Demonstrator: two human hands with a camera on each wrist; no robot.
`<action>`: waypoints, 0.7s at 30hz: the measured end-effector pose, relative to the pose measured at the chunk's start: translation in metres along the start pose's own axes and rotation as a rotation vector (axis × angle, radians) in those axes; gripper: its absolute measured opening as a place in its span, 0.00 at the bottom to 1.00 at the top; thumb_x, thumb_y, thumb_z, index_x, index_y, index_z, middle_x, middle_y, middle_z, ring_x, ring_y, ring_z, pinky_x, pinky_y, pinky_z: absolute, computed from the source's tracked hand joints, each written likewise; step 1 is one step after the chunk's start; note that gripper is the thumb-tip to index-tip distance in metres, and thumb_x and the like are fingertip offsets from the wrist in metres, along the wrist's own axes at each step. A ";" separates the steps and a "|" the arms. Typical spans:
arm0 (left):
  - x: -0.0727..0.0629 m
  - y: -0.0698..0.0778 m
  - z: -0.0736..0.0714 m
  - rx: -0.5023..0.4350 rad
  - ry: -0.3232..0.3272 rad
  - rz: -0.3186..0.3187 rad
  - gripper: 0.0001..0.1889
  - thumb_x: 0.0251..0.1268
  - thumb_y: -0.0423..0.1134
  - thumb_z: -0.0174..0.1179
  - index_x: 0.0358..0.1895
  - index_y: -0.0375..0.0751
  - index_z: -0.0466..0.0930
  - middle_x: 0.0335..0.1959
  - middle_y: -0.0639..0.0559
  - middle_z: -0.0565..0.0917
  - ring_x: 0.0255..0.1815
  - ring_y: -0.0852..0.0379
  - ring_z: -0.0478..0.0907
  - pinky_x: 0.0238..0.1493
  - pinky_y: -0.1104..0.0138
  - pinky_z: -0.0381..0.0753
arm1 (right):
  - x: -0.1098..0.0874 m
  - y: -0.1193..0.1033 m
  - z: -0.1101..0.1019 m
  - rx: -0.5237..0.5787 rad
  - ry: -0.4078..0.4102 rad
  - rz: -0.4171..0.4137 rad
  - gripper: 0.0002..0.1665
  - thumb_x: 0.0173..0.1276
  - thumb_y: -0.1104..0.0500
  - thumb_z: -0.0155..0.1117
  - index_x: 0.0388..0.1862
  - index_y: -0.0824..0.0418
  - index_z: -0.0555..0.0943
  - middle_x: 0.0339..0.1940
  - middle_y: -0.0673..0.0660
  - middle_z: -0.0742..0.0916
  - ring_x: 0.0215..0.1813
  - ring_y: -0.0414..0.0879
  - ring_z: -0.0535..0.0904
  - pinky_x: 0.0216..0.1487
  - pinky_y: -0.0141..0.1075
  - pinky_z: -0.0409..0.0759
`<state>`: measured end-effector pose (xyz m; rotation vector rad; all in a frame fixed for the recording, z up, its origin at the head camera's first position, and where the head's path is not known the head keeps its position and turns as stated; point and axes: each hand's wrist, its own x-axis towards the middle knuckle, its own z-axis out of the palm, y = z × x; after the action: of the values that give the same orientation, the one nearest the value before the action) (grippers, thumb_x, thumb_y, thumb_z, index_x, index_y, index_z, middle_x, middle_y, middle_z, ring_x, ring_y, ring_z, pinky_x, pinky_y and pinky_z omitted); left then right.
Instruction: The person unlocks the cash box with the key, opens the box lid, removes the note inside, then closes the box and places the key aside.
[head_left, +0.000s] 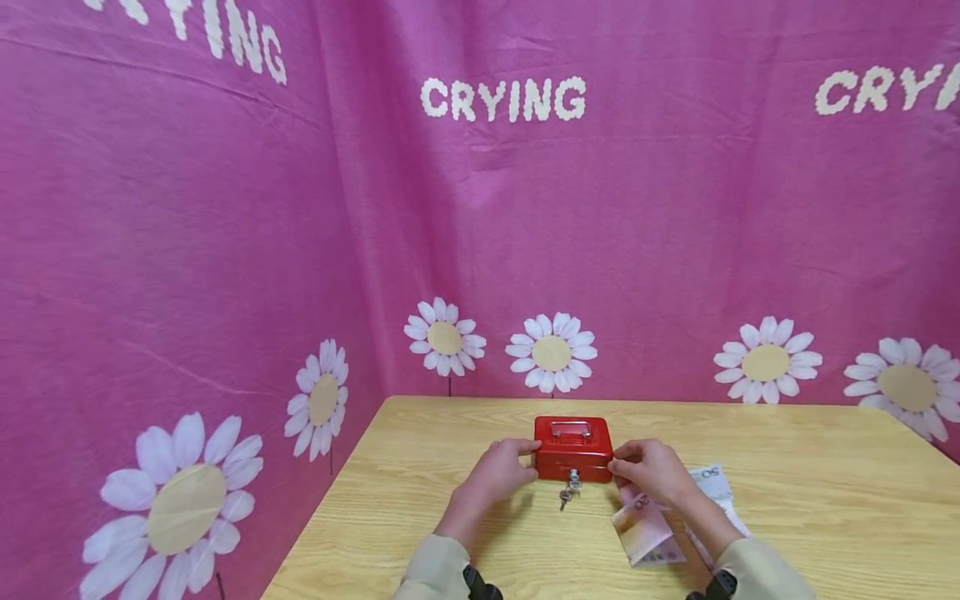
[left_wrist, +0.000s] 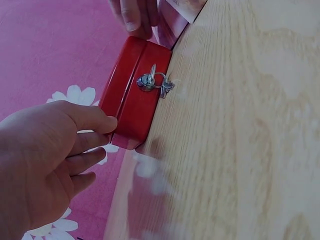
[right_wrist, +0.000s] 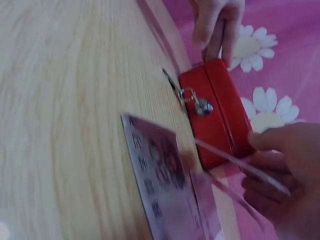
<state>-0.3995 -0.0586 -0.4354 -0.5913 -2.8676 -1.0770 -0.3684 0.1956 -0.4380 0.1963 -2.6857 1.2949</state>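
A red metal cash box (head_left: 553,461) stands on the table with its lid down and a folding wire handle (head_left: 572,429) on top. Keys (head_left: 566,497) on a ring hang from the front lock (left_wrist: 145,82). My left hand (head_left: 497,468) holds the box at its left end; in the left wrist view the thumb presses near the lid seam, the lower fingers loosely bent. At the right end my right hand (head_left: 651,469) grips with thumb at the lid edge and fingers bent against the side. Pinkish folded banknotes (head_left: 643,532) lie just below the right hand.
More banknotes (head_left: 711,483), pale ones, lie to the right, partly hidden under the right forearm. The wooden table (head_left: 825,500) meets a pink cloth backdrop (head_left: 637,250) with daisies and lettering behind and at the left.
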 end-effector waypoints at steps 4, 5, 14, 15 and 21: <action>-0.002 0.005 0.000 0.005 -0.005 -0.016 0.24 0.63 0.31 0.64 0.64 0.42 0.79 0.64 0.47 0.81 0.31 0.57 0.69 0.24 0.70 0.66 | -0.003 -0.009 0.001 -0.076 0.108 -0.032 0.13 0.66 0.60 0.65 0.46 0.68 0.84 0.34 0.57 0.89 0.33 0.44 0.82 0.38 0.36 0.81; -0.002 0.006 0.000 0.007 -0.002 -0.016 0.24 0.63 0.31 0.64 0.64 0.42 0.79 0.64 0.47 0.81 0.29 0.57 0.68 0.23 0.70 0.66 | -0.003 -0.012 0.002 -0.099 0.134 -0.051 0.13 0.66 0.60 0.66 0.45 0.67 0.84 0.36 0.56 0.89 0.34 0.43 0.82 0.40 0.37 0.80; -0.002 0.003 0.001 0.000 0.009 -0.009 0.24 0.62 0.30 0.63 0.64 0.42 0.79 0.64 0.46 0.81 0.26 0.58 0.66 0.22 0.70 0.66 | -0.008 -0.037 0.015 -0.089 0.137 -0.123 0.08 0.64 0.62 0.68 0.41 0.63 0.85 0.38 0.55 0.89 0.37 0.43 0.80 0.39 0.35 0.80; -0.002 0.003 0.001 -0.005 0.008 -0.011 0.24 0.62 0.29 0.63 0.64 0.42 0.79 0.64 0.46 0.81 0.26 0.58 0.66 0.22 0.70 0.66 | -0.009 -0.039 0.018 -0.080 0.133 -0.118 0.07 0.64 0.62 0.68 0.41 0.62 0.85 0.37 0.54 0.89 0.38 0.43 0.81 0.40 0.35 0.80; -0.001 0.000 0.002 0.004 0.010 -0.022 0.24 0.63 0.30 0.64 0.63 0.43 0.79 0.64 0.47 0.81 0.29 0.58 0.69 0.27 0.70 0.69 | -0.012 -0.041 0.032 -0.025 0.094 -0.074 0.07 0.64 0.64 0.68 0.41 0.62 0.85 0.36 0.53 0.89 0.38 0.42 0.81 0.39 0.34 0.79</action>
<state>-0.3984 -0.0577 -0.4375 -0.5539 -2.8741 -1.0742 -0.3517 0.1461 -0.4285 0.2239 -2.5891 1.2181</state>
